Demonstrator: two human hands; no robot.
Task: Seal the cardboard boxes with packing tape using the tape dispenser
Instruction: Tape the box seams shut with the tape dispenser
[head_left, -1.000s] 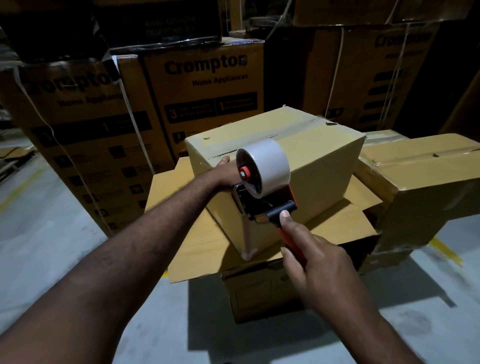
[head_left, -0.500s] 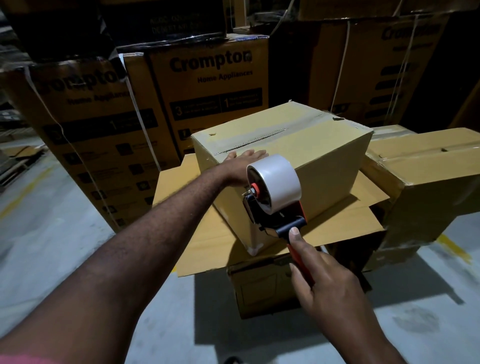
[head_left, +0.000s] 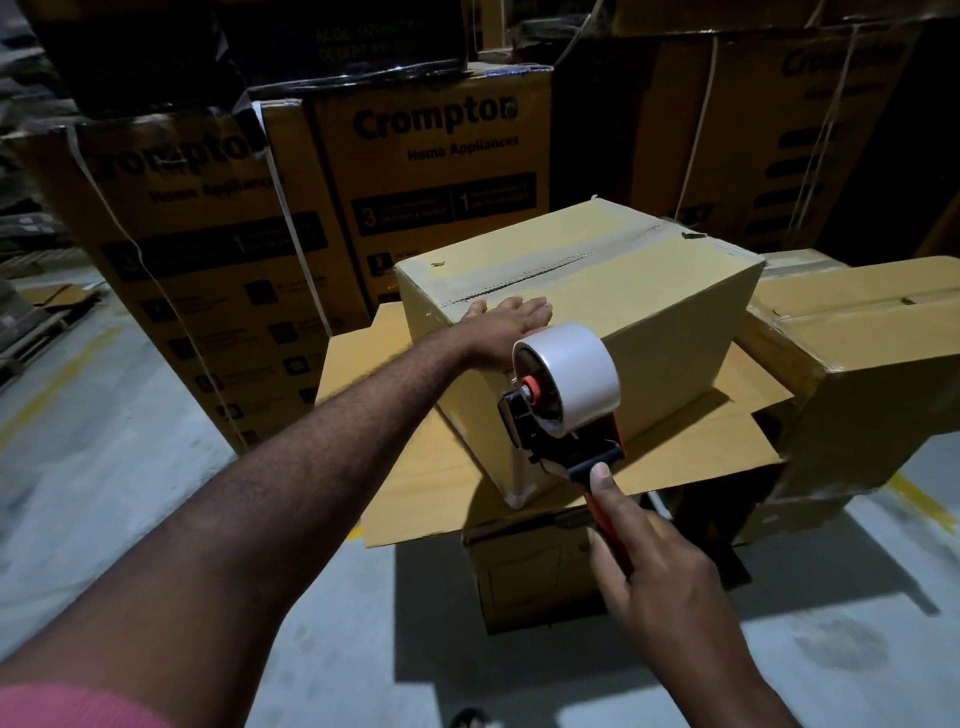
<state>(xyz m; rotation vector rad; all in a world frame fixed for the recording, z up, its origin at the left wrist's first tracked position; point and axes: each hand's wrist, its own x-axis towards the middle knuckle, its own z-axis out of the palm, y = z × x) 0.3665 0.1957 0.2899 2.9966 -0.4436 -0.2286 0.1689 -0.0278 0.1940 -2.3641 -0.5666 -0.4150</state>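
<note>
Now right hand grips tape dispenser handle, thumb along top; left hand lies flat, fingers straight, on box top edge.

The left hand lay flat at the end of an outstretched arm, fingers straight. The right hand gripped the tape dispenser by its handle, thumb extended forward.

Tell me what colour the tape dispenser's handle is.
Red; the tape dispenser handle peeks out from the right hand, seen in the head view.
</note>
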